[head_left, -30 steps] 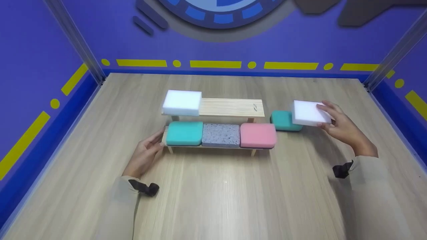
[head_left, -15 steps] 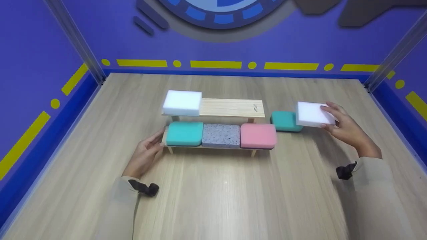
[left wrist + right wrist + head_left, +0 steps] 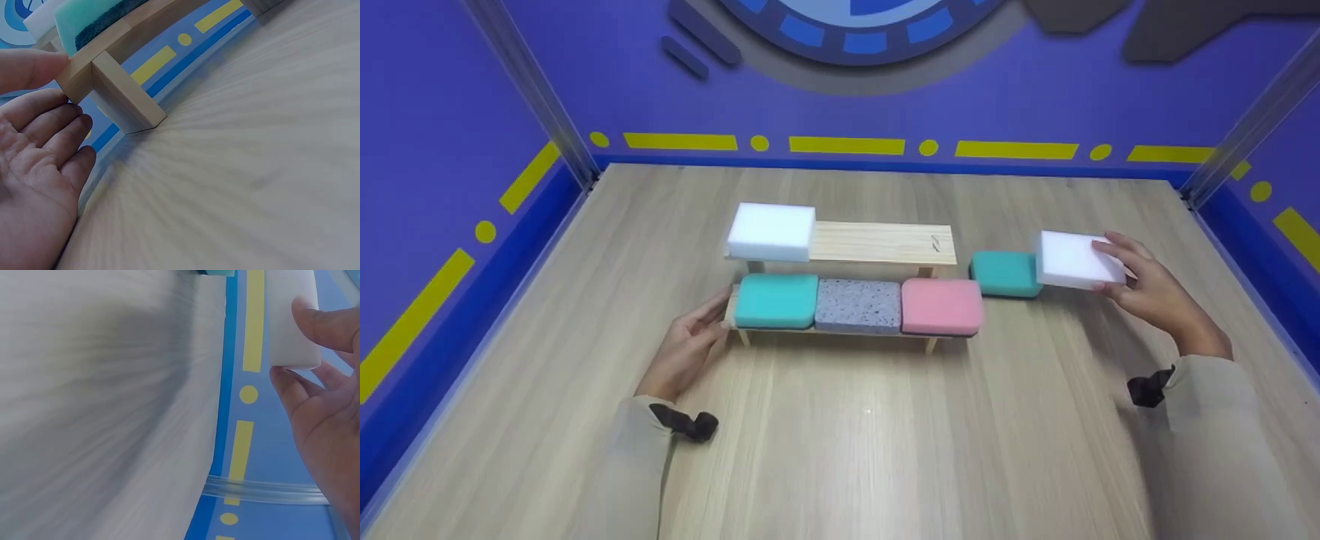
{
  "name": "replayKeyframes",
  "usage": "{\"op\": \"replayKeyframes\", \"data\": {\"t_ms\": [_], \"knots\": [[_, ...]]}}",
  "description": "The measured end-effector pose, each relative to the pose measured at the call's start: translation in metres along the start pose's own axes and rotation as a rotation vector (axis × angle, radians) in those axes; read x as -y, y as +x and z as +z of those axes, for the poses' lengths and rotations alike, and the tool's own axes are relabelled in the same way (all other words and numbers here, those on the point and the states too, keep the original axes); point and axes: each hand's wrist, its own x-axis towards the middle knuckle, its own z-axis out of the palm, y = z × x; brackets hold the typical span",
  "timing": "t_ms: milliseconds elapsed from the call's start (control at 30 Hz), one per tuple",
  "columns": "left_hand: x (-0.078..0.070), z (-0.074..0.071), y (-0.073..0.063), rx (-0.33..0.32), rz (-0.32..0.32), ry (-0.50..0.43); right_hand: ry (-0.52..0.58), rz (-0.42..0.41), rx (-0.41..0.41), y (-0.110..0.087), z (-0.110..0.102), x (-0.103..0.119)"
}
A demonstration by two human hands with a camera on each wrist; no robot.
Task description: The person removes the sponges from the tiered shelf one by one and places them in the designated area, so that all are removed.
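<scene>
My right hand pinches a white sponge block by its right end, raised above the table as the right wrist view shows. Its left edge overlaps a green sponge lying on the table. My left hand holds the left end of the front wooden shelf between thumb and fingertips. On that shelf sit a turquoise sponge, a speckled grey sponge and a pink sponge, side by side. Another white sponge rests on the left end of the rear wooden shelf.
The low shelves stand on short legs on a wood-grain table. Blue walls with yellow marks close off the back and both sides. Metal corner posts rise at the back corners.
My right hand has drifted right and slightly toward me with the white sponge, uncovering more of the green sponge. The left hand and the shelves stay put.
</scene>
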Motion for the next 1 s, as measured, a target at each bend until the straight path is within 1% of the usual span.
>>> {"op": "replayKeyframes", "data": {"t_ms": [133, 267, 500, 633, 767, 1000], "knots": [[0.000, -0.001, 0.000, -0.003, -0.003, 0.015, 0.000, 0.012, 0.011, -0.002, -0.001, -0.003], [0.000, -0.001, -0.001, -0.008, -0.003, 0.023, -0.012, 0.050, 0.030, -0.003, -0.002, -0.005], [-0.001, -0.002, -0.001, 0.001, -0.016, 0.058, -0.016, 0.056, 0.034, -0.004, -0.004, -0.010], [-0.001, -0.002, -0.001, -0.004, -0.019, 0.076, -0.012, 0.084, 0.042, -0.005, -0.005, -0.014], [-0.001, -0.002, 0.000, -0.004, -0.018, 0.085, -0.032, 0.112, 0.049, -0.005, -0.004, -0.019], [-0.001, -0.002, -0.001, -0.014, -0.024, 0.116, -0.035, 0.101, 0.062, -0.004, 0.000, -0.024]]}}
